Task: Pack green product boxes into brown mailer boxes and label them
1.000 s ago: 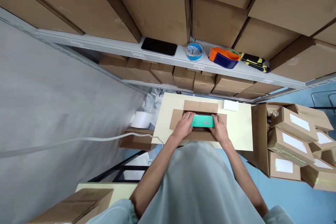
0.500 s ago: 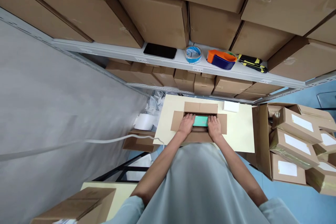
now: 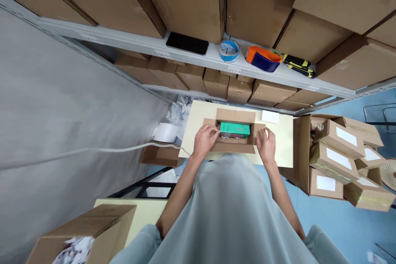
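A small open cardboard box (image 3: pixel 234 147) sits on a pale yellow table (image 3: pixel 283 148) in front of me. Inside it lies a green packet (image 3: pixel 235 129). My left hand (image 3: pixel 204 140) rests on the box's left flap with fingers curled, touching the packet's left end. My right hand (image 3: pixel 266 145) is at the right flap, fingers loosely spread, clear of the packet.
A white label pad (image 3: pixel 270 116) lies at the table's far right. The shelf above holds a black phone (image 3: pixel 187 43), a tape roll (image 3: pixel 229 50), an orange tape dispenser (image 3: pixel 263 58) and cutters (image 3: pixel 299 65). Labelled parcels (image 3: pixel 337 156) fill an open carton right. Another box (image 3: pixel 77 235) stands near left.
Both hands held the green packet over the box and lowered it in. Now they have come off it and spread out to the box's side flaps.
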`<state>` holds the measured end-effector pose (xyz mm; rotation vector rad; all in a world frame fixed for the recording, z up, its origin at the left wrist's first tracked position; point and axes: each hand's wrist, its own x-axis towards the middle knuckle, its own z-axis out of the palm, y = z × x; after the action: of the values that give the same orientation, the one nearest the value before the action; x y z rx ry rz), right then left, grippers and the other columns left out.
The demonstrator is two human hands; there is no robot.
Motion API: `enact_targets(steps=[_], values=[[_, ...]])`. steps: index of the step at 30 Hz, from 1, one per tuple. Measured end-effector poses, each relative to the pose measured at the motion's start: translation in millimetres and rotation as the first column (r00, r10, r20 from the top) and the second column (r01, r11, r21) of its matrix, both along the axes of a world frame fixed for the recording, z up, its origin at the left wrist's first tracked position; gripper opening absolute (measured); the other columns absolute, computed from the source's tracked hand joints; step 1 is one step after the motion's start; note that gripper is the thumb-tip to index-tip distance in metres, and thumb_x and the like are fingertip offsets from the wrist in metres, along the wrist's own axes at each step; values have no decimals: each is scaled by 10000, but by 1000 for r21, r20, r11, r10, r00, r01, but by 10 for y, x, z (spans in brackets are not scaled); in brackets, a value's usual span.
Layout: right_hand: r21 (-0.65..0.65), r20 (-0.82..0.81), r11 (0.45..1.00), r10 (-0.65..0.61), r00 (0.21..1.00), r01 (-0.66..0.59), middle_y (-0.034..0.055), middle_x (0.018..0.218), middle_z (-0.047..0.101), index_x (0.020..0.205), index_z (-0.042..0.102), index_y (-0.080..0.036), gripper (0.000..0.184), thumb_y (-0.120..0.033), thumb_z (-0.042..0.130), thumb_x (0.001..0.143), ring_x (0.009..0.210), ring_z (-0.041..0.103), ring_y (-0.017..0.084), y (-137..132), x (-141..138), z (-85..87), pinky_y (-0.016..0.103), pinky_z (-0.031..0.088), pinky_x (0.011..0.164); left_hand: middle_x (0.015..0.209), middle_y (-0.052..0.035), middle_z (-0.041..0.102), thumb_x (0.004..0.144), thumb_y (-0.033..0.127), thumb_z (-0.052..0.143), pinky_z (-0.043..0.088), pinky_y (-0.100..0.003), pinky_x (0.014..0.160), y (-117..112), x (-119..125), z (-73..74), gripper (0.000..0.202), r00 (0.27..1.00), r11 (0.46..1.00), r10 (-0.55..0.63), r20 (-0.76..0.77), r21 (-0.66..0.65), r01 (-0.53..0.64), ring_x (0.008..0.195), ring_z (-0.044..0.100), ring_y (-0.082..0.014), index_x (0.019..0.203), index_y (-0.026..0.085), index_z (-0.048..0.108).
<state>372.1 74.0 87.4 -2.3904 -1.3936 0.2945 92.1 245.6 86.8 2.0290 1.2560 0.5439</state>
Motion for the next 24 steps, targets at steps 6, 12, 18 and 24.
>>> enact_targets(steps=[6, 12, 18, 24], values=[[-16, -144, 989, -146, 979, 146, 281, 1642, 530, 1588, 562, -130, 584, -387, 554, 1064, 1475, 604, 374, -96, -6, -75, 601, 540, 1223, 1418, -164, 693, 967, 268, 730, 496, -569, 1272, -117, -86, -184, 54, 966, 967, 248, -68, -46, -251, 1452, 628, -363, 932, 229, 717], [39, -195, 989, -130, 972, 141, 260, 1556, 600, 1613, 545, -157, 582, -381, 554, 1075, 1268, 713, 337, -152, -62, 39, 550, 620, 1106, 1538, -190, 616, 978, 247, 669, 554, -549, 1224, -329, -203, -259, 361, 942, 927, 333, -41, -167, -335, 1310, 725, -322, 1337, 214, 651], [57, -299, 997, -38, 953, 58, 209, 1512, 673, 1719, 438, -211, 695, -489, 584, 1098, 1098, 752, 288, -170, -229, 183, 474, 672, 936, 1683, -253, 517, 1009, 423, 704, 398, -571, 1361, -433, -207, -296, 694, 952, 947, 298, -63, -108, -303, 1633, 470, -396, 1608, 159, 475], [-2, -404, 997, 66, 912, -73, 197, 1556, 693, 1765, 400, -226, 805, -524, 688, 1074, 1268, 735, 336, -208, -319, 220, 527, 640, 1065, 1533, -227, 661, 1010, 446, 703, 456, -586, 1298, -408, -211, -325, 759, 946, 927, 309, -98, -190, -322, 1491, 606, -402, 1657, 162, 425]])
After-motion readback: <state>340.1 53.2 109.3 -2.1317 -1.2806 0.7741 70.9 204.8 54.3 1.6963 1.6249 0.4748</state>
